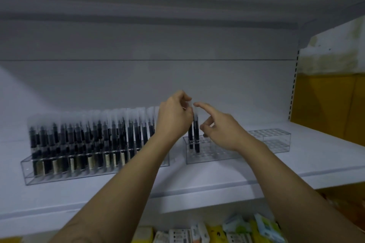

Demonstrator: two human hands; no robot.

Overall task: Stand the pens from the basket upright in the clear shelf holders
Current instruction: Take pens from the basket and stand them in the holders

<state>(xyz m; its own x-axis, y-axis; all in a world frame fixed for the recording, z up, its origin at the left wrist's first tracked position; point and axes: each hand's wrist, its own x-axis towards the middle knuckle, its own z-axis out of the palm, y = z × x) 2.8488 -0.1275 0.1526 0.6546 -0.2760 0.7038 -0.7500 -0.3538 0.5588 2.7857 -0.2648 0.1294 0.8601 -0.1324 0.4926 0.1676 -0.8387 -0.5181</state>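
Pinching a pen [191, 136] by its cap with the left hand [173, 118], axis vertical, tip down in the middle holder [209, 156], left corner; hovering just beside with the right hand [219, 125], fingers loose, empty.

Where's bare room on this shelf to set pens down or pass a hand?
Free: the shelf strip in front of the holders; the shelf beyond the empty right holder; the middle holder right of its two pens. Crowded: the full left holder, and the middle holder's left end, where the left hand pinches one pen beside the right hand.
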